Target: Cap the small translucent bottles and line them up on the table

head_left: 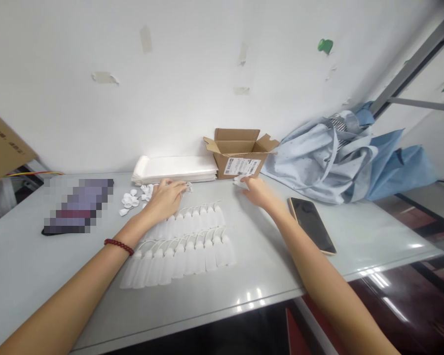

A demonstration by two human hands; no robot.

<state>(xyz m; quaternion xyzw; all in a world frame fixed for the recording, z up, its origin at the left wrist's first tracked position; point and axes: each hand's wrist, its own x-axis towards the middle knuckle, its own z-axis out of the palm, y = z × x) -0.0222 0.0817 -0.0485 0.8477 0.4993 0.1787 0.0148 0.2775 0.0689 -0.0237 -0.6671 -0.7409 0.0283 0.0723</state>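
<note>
Two rows of white tassel-like pieces lie on the grey table, each with a thin cord at its top. My left hand reaches over the left part of the back row, its fingers closed at a small whitish piece that is hard to make out. Beside that hand is a loose pile of small white pieces, partly hidden by it. My right hand is in front of the cardboard box, with a small white piece pinched at its fingertips.
An open cardboard box and a stack of flat white packets stand against the wall. To the right lie a phone and a light blue cloth bag. A blurred dark item lies left; a larger carton stands beyond.
</note>
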